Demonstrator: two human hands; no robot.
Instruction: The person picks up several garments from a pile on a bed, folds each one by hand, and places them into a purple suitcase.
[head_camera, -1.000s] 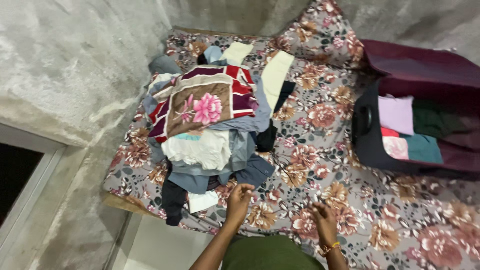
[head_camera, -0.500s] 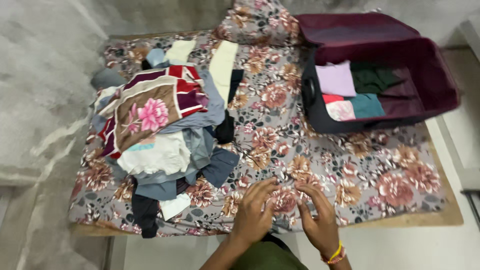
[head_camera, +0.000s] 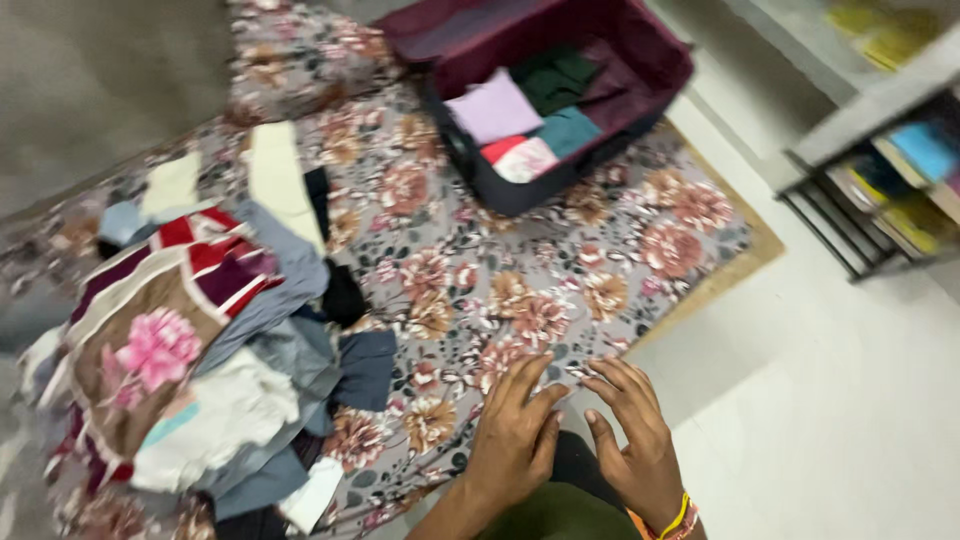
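Note:
My left hand (head_camera: 518, 430) lies flat, fingers spread, on the floral bedsheet (head_camera: 520, 260) at the mattress's near edge. My right hand (head_camera: 635, 435), with a yellow and red bracelet at the wrist, rests beside it with fingers apart, half on the sheet's edge. Neither hand holds anything. A heap of mixed clothes (head_camera: 200, 340) lies left of my hands, topped by a brown and maroon cloth with a pink flower (head_camera: 150, 345). An open maroon suitcase (head_camera: 560, 100) with folded clothes inside stands on the far end of the sheet.
A metal shelf rack (head_camera: 880, 170) with coloured items stands at the right. White floor tiles (head_camera: 840, 400) stretch to the right of the mattress. A grey wall (head_camera: 100, 90) runs along the far left.
The view has swung right and tilted, so the suitcase and clothes heap shifted left. My hands came together from apart and stay flat on the sheet's near edge.

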